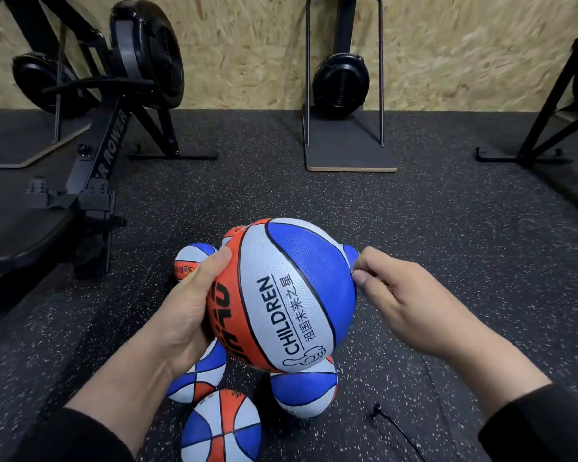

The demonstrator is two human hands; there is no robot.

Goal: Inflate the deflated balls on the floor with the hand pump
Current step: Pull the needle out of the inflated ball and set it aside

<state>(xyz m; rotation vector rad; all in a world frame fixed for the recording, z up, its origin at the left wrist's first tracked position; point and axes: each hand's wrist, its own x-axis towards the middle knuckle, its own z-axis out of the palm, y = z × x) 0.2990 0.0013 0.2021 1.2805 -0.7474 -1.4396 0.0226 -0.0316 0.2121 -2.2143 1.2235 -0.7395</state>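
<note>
A blue, white and orange ball [281, 291] printed "CHILDREN" is held up in the middle of the head view. My left hand [187, 308] grips its left side, thumb on the orange panel. My right hand [397, 295] is at the ball's right edge, thumb and forefinger pinching a small metal part there, too small to identify. Several more balls of the same colours lie on the floor below: one at the far left [192, 258], one under my left hand [201, 378], one at the bottom [222, 428], one lower right [304, 391]. The pump body is hidden.
A thin black hose or cord [397, 428] lies on the speckled rubber floor [447, 245] at the lower right. A black rowing machine [90, 155] stands at the left. More black gym machines [342, 85] stand along the chipboard wall, one frame [554, 105] at the right.
</note>
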